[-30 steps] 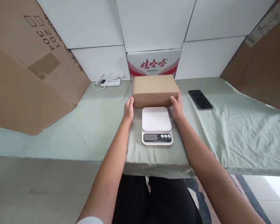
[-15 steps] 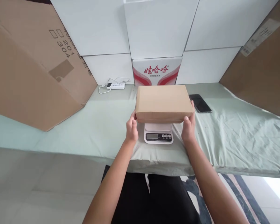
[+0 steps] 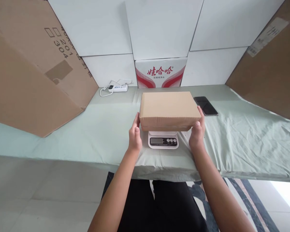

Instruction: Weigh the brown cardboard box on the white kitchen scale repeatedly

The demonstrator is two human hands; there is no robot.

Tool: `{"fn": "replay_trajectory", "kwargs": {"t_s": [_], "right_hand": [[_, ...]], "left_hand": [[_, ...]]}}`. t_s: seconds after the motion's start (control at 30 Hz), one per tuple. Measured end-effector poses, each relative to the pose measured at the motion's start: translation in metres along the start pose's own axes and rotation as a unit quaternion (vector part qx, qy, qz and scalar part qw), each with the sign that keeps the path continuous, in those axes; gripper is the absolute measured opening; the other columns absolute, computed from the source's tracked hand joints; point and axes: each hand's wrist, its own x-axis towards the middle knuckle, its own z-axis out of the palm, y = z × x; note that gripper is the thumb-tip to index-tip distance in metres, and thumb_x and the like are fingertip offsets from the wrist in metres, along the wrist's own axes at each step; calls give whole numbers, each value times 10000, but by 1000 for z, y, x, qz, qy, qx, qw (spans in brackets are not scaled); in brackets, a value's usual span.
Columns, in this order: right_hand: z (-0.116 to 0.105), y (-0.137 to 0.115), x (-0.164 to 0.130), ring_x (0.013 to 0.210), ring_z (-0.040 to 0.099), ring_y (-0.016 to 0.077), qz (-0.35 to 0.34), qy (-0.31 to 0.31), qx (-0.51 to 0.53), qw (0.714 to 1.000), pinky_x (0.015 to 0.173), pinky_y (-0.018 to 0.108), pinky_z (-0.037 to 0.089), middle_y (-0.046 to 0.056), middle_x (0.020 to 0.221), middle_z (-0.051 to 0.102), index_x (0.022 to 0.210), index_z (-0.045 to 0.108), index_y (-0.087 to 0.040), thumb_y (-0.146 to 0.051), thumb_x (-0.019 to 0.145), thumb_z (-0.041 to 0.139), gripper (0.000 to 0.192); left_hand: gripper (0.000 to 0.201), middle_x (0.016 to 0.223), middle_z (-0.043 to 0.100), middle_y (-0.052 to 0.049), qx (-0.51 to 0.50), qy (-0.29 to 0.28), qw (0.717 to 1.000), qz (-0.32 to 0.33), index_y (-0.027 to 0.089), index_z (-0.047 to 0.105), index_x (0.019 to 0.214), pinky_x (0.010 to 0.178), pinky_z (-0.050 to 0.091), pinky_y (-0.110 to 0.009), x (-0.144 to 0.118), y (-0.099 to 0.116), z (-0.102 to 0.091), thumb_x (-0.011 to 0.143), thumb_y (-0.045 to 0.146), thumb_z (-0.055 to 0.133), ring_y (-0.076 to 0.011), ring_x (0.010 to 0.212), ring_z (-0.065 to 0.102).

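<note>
A closed tan cardboard box [image 3: 169, 106] is level over a white kitchen scale [image 3: 163, 145]. It hides the scale's platform, so I cannot tell if the box rests fully on it. My left hand [image 3: 135, 137] is against the box's left side, fingers along that side and thumb near the front corner. On the opposite side, my right hand [image 3: 197, 130] has its fingers along the box and its thumb at the front edge. The scale's grey display and round buttons face me; no digits are readable.
A black phone [image 3: 206, 105] lies behind and right of the box. At the back left is a white power strip [image 3: 118, 88] with a cable. Large cardboard boxes [image 3: 36, 74] flank the cloth-covered table [image 3: 99, 129]. A white-and-red carton [image 3: 160, 73] stands behind.
The cardboard box has come down slightly and toward me over the scale. Both hands stay at its sides, the left thumb now a little lower. The view has shifted slightly.
</note>
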Motion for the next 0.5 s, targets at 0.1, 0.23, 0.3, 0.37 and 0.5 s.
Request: {"fn": "replay_trajectory", "kwargs": {"t_s": [0.1, 0.23, 0.3, 0.37, 0.5], "right_hand": [[2, -2, 4, 1781, 419, 399, 6, -25, 17, 1000, 1520, 686, 211, 50, 1773, 620, 1666, 629, -378, -756, 1069, 561, 710], [6, -2, 34, 1799, 397, 390, -23, -41, 43, 998, 1524, 671, 240, 6, 1796, 598, 1678, 601, -404, -804, 1047, 540, 749], [12, 1, 60, 1798, 399, 395, -50, -41, 38, 997, 1517, 669, 269, -9, 1807, 584, 1677, 590, -430, -837, 1014, 560, 779], [21, 7, 87, 1787, 422, 389, -59, -50, 32, 996, 1507, 648, 316, -14, 1800, 594, 1666, 592, -452, -866, 979, 586, 802], [40, 30, 115, 1782, 420, 402, -14, -78, 19, 997, 1500, 662, 322, 9, 1807, 592, 1666, 593, -428, -937, 906, 587, 915]], "left_hand": [[934, 1710, 688, -173, 4, -27, 1000, 15, 252, 670, 1650, 1364, 504, -551, 5, 6, 1, 1042, 923, 437, -410, 1651, 606], [928, 1663, 726, -161, -10, -29, 997, 77, 252, 696, 1611, 1335, 527, -524, 38, 24, 3, 1043, 932, 420, -397, 1634, 623], [920, 1646, 738, -143, -15, -21, 995, 99, 273, 706, 1590, 1333, 524, -510, 65, 29, 7, 1034, 947, 421, -385, 1636, 620], [914, 1630, 746, -132, -17, -20, 995, 98, 288, 724, 1557, 1338, 514, -499, 92, 25, 12, 1019, 965, 427, -373, 1630, 625], [955, 1607, 749, -163, -19, -4, 999, 36, 254, 753, 1485, 1326, 518, -508, 124, -13, 22, 976, 1005, 456, -378, 1598, 646]]}}
